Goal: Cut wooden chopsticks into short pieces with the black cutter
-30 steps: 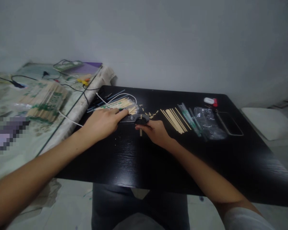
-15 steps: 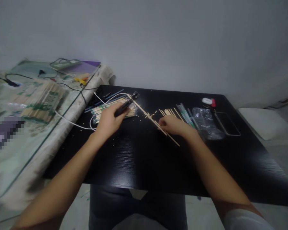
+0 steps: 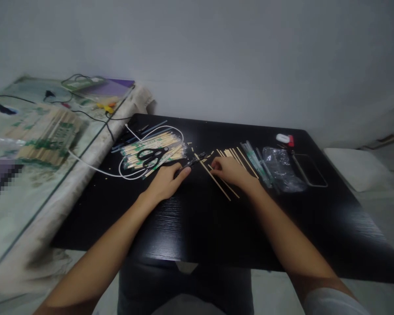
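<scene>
My left hand (image 3: 168, 180) is closed around a black hand tool (image 3: 194, 160) with a glinting metal tip; its exact kind is unclear. The tip is at the upper end of a thin wooden chopstick (image 3: 219, 187), apparently against it. My right hand (image 3: 229, 169) pinches a second chopstick (image 3: 232, 190) just beside the first, both slanting down to the right. Short cut wood bits (image 3: 211, 154) lie around the tool's tip. More chopsticks (image 3: 248, 162) are spread out behind my right hand.
Black-handled scissors (image 3: 151, 155) rest on a plastic pack of chopsticks (image 3: 131, 151), with a white cable (image 3: 124, 175) looping round. Rightward lie plastic wrappers (image 3: 254, 162), a clear bag (image 3: 279, 168), a phone-like frame (image 3: 310, 169) and a white case (image 3: 283, 138). A glass-topped surface (image 3: 26, 210) adjoins the left.
My left hand has come down and right with the tool, uncovering the scissors. The chopstick that reached far up and left now ends lower, near the tool's tip. My right hand moved slightly left.
</scene>
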Demonstrator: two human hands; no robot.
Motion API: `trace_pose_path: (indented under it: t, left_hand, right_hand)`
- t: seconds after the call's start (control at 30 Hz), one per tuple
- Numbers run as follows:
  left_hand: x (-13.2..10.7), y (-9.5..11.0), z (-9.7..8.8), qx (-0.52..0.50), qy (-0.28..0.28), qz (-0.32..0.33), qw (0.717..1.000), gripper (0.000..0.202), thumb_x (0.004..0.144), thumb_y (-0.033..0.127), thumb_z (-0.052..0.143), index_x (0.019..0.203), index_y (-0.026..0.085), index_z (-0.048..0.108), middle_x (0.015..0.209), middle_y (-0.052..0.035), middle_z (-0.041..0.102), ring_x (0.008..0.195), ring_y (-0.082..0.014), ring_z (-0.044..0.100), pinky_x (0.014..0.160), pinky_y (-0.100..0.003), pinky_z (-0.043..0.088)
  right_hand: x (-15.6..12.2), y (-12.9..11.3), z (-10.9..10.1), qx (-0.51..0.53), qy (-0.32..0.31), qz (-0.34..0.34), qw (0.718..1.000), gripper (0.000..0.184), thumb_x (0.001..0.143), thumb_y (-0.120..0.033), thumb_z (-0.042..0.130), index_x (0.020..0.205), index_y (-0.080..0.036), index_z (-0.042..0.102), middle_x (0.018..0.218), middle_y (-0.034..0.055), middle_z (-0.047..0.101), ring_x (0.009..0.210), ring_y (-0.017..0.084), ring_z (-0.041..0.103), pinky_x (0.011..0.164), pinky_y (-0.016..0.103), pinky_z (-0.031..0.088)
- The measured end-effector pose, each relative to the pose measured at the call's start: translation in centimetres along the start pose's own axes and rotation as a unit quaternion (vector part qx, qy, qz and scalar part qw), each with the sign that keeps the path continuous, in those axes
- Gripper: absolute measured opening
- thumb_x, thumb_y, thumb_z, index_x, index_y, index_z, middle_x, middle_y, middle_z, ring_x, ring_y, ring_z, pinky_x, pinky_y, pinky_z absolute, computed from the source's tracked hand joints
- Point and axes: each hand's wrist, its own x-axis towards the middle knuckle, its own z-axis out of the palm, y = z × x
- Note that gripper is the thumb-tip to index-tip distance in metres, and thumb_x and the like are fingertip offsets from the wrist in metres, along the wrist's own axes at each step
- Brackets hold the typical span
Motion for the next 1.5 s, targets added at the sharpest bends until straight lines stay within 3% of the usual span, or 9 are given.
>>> trace_pose_path:
  t: [0.07,0.17,0.23,0.53,0.87,1.13,1.37,1.5]
  left_hand:
    - [-0.1,-0.2,0.1,0.016,0.008,-0.01,1.0,0.053,0.102,0.063,0.04,0.072,0.021,0.05,0.065,0.0018,0.052,0.064,-0.0167,0.049,0.067,-0.032,0.033]
    - [-0.1,-0.4,0.3,0.033,0.016,-0.018,0.999,0.053,0.101,0.064,0.039,0.071,0.021,0.049,0.063,0.0012,0.053,0.063,-0.0175,0.051,0.066,-0.032,0.032]
    - [0.0,-0.5,0.4,0.039,0.02,-0.022,0.999,0.053,0.101,0.064,0.04,0.072,0.022,0.049,0.064,0.0007,0.054,0.062,-0.0177,0.051,0.065,-0.032,0.032]
    - [0.1,-0.9,0.5,0.039,0.015,-0.03,0.999,0.057,0.101,0.066,0.039,0.068,0.021,0.052,0.061,-0.0004,0.056,0.06,-0.0176,0.052,0.063,-0.031,0.032]
    - [0.0,-0.7,0.8,0.046,0.037,-0.033,0.998,0.052,0.101,0.062,0.04,0.07,0.022,0.05,0.059,0.0007,0.053,0.059,-0.0174,0.051,0.063,-0.031,0.033]
    - [-0.3,-0.9,0.5,0.021,0.045,0.014,0.999,0.041,0.102,0.054,0.043,0.081,0.021,0.056,0.068,-0.0007,0.061,0.064,-0.0179,0.055,0.066,-0.03,0.037]
    - [-0.3,-1.2,0.1,-0.005,0.041,0.071,0.997,0.039,0.103,0.051,0.044,0.082,0.02,0.055,0.071,0.0001,0.06,0.065,-0.0161,0.052,0.067,-0.029,0.037]
    - [-0.3,-1.1,0.0,-0.017,0.029,0.062,0.997,0.042,0.104,0.051,0.042,0.078,0.02,0.054,0.068,0.0015,0.056,0.064,-0.0153,0.049,0.066,-0.029,0.035]
  right_hand:
    - [-0.1,-0.6,-0.1,0.118,0.019,-0.031,0.992,0.006,0.089,-0.021,0.07,0.084,-0.017,0.072,0.08,0.0048,0.074,0.073,0.018,0.066,0.071,0.03,0.05]
    - [-0.6,-2.0,-0.1,0.331,-0.033,-0.032,0.942,0.021,0.096,-0.033,0.062,0.086,-0.017,0.072,0.084,0.0063,0.076,0.073,0.017,0.07,0.071,0.031,0.057]
    - [-1.1,-3.0,0.1,0.4,-0.052,-0.012,0.915,0.021,0.094,-0.037,0.066,0.089,-0.017,0.07,0.085,0.0069,0.076,0.072,0.017,0.071,0.068,0.03,0.059]
    - [-1.7,-4.9,2.5,0.407,0.038,0.008,0.912,0.023,0.088,-0.039,0.071,0.091,-0.017,0.068,0.074,0.0025,0.072,0.048,0.009,0.054,0.043,0.022,0.044]
    - [-1.3,-4.5,3.4,0.363,0.104,-0.032,0.926,0.026,0.09,-0.042,0.066,0.083,-0.017,0.07,0.066,0.0016,0.067,0.06,0.013,0.059,0.057,0.025,0.045]
    - [-1.8,-4.7,2.2,0.486,-0.011,-0.011,0.874,0.036,0.084,-0.054,0.072,0.086,-0.018,0.07,0.067,-0.0022,0.058,0.049,0.007,0.039,0.043,0.022,0.027]
    - [-1.7,-4.8,1.6,0.6,-0.142,0.033,0.786,0.036,0.078,-0.05,0.08,0.084,-0.017,0.069,0.062,-0.006,0.05,0.046,0.004,0.022,0.04,0.02,0.013]
    - [-1.8,-5.1,1.4,0.634,-0.175,0.059,0.751,0.031,0.08,-0.045,0.079,0.084,-0.017,0.067,0.06,-0.0075,0.043,0.047,0.005,0.018,0.04,0.02,0.01]
